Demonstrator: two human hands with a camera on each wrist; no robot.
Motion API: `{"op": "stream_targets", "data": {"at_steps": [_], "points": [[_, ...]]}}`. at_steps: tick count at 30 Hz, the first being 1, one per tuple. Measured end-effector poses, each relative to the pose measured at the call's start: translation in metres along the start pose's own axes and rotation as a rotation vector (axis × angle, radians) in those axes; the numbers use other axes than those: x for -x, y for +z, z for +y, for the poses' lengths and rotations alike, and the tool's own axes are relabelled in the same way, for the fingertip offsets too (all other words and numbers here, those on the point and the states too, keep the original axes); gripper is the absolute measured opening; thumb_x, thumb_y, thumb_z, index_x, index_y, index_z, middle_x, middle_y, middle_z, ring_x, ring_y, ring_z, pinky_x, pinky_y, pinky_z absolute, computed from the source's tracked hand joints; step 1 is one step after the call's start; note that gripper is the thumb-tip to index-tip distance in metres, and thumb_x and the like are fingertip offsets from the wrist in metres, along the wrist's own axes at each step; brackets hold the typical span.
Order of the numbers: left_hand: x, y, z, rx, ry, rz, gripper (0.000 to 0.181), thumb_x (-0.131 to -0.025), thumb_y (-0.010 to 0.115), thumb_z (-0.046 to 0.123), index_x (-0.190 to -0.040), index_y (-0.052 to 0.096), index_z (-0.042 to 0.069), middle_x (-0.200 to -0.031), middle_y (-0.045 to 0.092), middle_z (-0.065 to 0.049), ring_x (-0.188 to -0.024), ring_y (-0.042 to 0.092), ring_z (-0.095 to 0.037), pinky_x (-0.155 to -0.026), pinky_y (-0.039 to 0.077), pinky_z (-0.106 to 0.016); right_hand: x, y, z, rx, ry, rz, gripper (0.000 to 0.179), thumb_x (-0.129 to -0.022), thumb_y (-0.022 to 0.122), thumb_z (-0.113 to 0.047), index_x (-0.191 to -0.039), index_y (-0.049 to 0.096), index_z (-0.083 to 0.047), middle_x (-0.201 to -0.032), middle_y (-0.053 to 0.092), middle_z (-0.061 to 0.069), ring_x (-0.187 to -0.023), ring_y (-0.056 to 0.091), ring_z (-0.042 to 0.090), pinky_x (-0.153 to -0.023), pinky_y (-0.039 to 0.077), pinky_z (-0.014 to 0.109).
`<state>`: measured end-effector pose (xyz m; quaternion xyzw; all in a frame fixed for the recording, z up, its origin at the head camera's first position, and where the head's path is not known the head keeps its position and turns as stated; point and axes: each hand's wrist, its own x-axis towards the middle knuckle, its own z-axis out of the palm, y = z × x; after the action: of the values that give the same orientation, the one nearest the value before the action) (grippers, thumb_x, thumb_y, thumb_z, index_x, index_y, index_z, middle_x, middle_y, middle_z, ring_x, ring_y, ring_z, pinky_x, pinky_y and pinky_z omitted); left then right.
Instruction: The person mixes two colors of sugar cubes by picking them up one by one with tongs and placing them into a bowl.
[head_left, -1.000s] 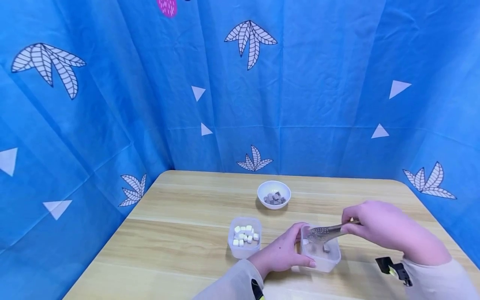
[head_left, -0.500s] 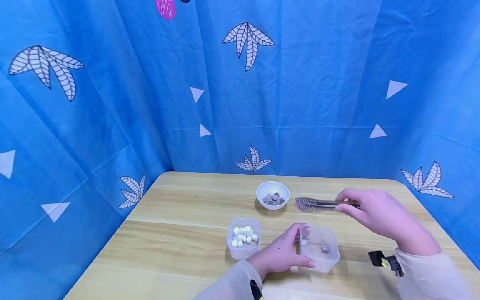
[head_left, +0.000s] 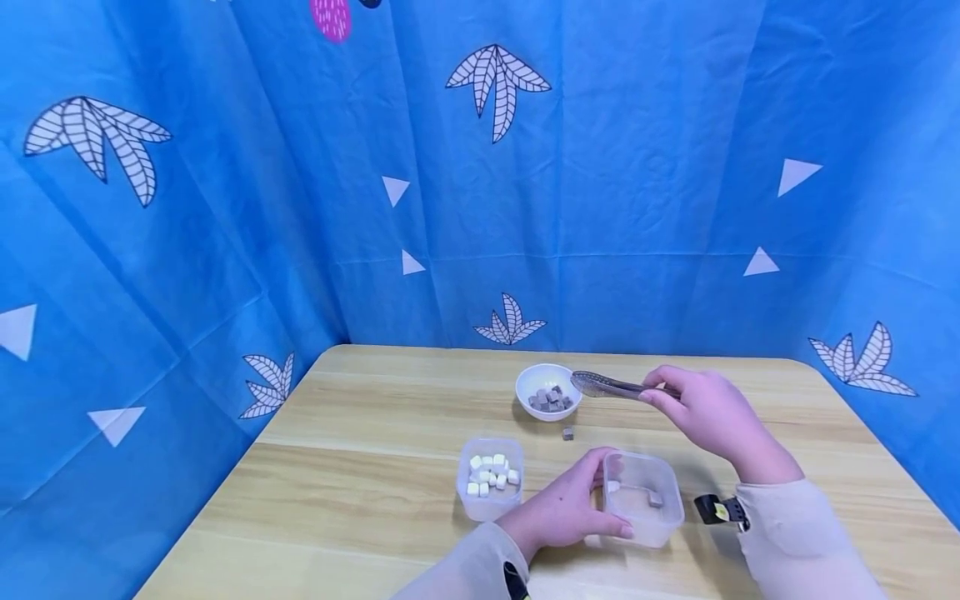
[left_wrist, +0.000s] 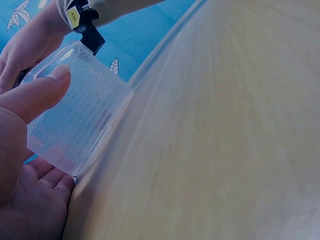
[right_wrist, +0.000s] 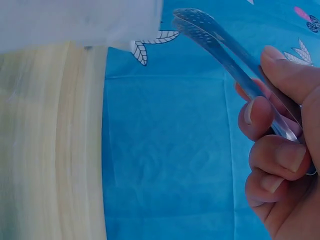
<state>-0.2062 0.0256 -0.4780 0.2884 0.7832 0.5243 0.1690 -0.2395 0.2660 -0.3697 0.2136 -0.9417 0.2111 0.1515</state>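
Observation:
My right hand (head_left: 708, 412) grips metal tongs (head_left: 607, 386), fingers curled round their handle. The perforated tips hang at the right rim of a white bowl (head_left: 527, 382), close together, with nothing showing between them in the right wrist view (right_wrist: 220, 47). Several grey cubes (head_left: 551, 400) lie in the bowl. One loose grey cube (head_left: 567, 433) sits on the table just in front of it. My left hand (head_left: 566, 506) holds a clear plastic container (head_left: 651, 533) by its left side, thumb in front and fingers behind. Inside are a grey cube (head_left: 655, 498) and a small whitish piece (head_left: 613, 486).
Left of my left hand stands a second clear container (head_left: 487, 507) with several white cubes (head_left: 480, 488). All of this is on a wooden table (head_left: 337, 467), with a blue patterned curtain (head_left: 637, 167) around its back and sides.
The tongs have come up out of the container and moved left and away to the bowl. A grey cube now lies on the table in front of the bowl. My left hand stays put.

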Motion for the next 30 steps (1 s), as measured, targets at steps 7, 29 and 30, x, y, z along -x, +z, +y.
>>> {"op": "stream_targets", "data": {"at_steps": [7, 29, 30], "points": [[-0.001, -0.002, 0.0, -0.012, 0.01, -0.002, 0.088, -0.079, 0.088, 0.032, -0.15, 0.036, 0.028, -0.145, 0.05, 0.01, -0.133, 0.047, -0.008, -0.116, 0.032, -0.035, 0.002, 0.003, 0.005, -0.028, -0.053, -0.098, 0.019, -0.095, 0.071, -0.036, -0.105, 0.074, -0.019, -0.083, 0.067, -0.016, -0.072, 0.06, 0.003, -0.068, 0.053, 0.036], [0.001, 0.0, 0.0, 0.011, 0.012, -0.019, 0.092, -0.08, 0.087, 0.032, -0.154, 0.033, 0.024, -0.143, 0.05, 0.014, -0.132, 0.046, -0.006, -0.115, 0.032, -0.035, 0.004, 0.037, 0.012, 0.003, -0.094, -0.177, 0.015, -0.096, 0.07, -0.028, -0.107, 0.076, -0.019, -0.099, 0.073, -0.009, -0.09, 0.07, 0.018, -0.082, 0.057, 0.047], [0.0, 0.0, 0.0, 0.011, 0.012, -0.022, 0.092, -0.08, 0.087, 0.033, -0.154, 0.033, 0.024, -0.143, 0.05, 0.014, -0.132, 0.046, -0.006, -0.115, 0.032, -0.035, 0.004, 0.036, 0.012, 0.002, -0.092, -0.177, 0.014, -0.096, 0.07, -0.027, -0.106, 0.076, -0.019, -0.098, 0.073, -0.01, -0.089, 0.069, 0.017, -0.081, 0.057, 0.047]]}}
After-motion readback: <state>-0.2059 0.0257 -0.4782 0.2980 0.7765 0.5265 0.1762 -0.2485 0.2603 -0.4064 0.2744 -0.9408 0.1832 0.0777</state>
